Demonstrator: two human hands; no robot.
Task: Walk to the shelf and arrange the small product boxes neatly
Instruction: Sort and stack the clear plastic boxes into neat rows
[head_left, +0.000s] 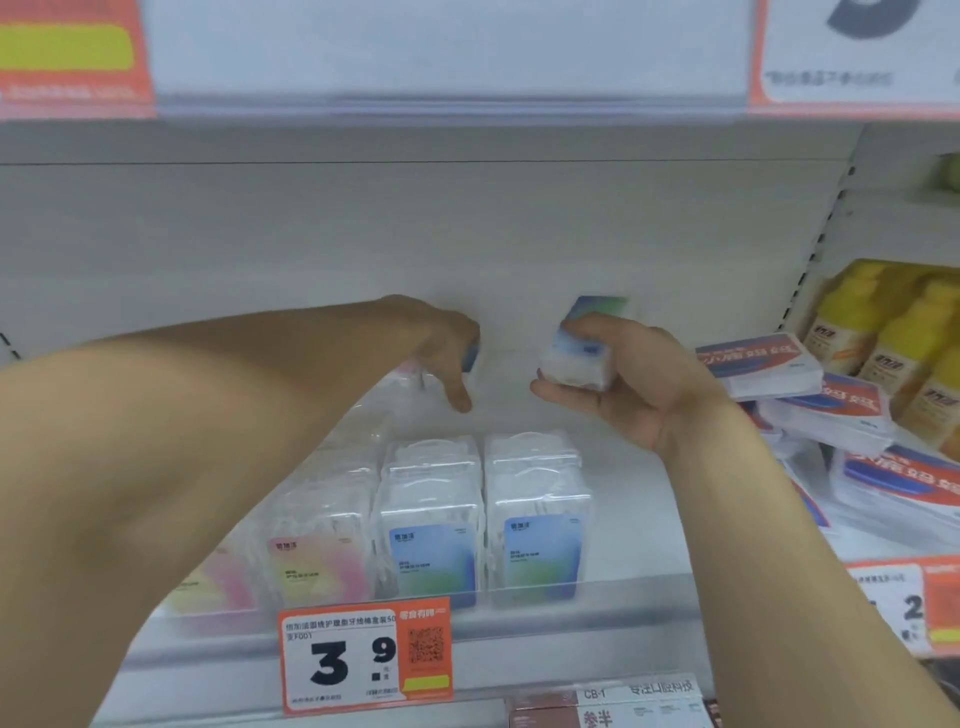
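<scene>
Nearest, at 6 o'clock, the price tag (366, 659) hangs on the shelf edge (571, 613). Behind it stand the rows of small boxes (431, 525), labels forward so buyers read them. Farther, at 1 o'clock, the right hand (618, 384) grips one blue box (574, 358), lifted probably for placing. At 11 o'clock the left hand (441, 348) reaches behind the rows; its fingers curl around something blue, unclear what.

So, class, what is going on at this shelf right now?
A person is tidying small clear product boxes on a shop shelf. The right hand holds one blue-labelled box above the shelf, while the left hand reaches to the back of the rows. Two blue-labelled rows stand upright at the front.
</scene>
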